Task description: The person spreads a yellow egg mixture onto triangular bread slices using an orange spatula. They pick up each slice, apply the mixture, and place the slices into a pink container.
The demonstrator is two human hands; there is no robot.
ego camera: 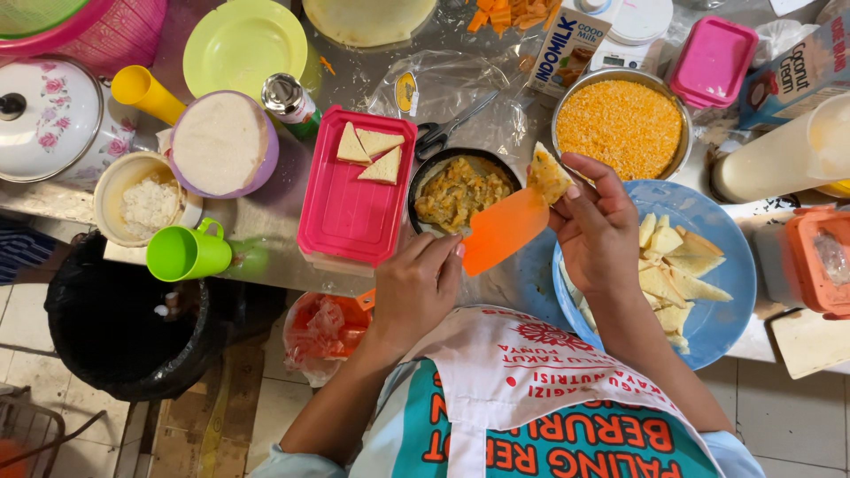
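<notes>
Two hands work over a messy table. Left hand (416, 288) is closed on the handle of an orange spatula (503, 230), w/ the blade pointing up to the right. Right hand (598, 226) pinches a folded triangle pastry (549, 174) in its fingertips, just above the spatula blade. Under the right hand sits a blue plate (726, 310) w/ more folded triangles on it. Just past the spatula is a black bowl (425, 181) w/ yellow filling. Left of that, a pink tray (345, 226) holds 3 triangles at its far end. A green cup (181, 252) lies on its side nearby. Farther back, a metal bowl (620, 80) is full of orange crumbs.
</notes>
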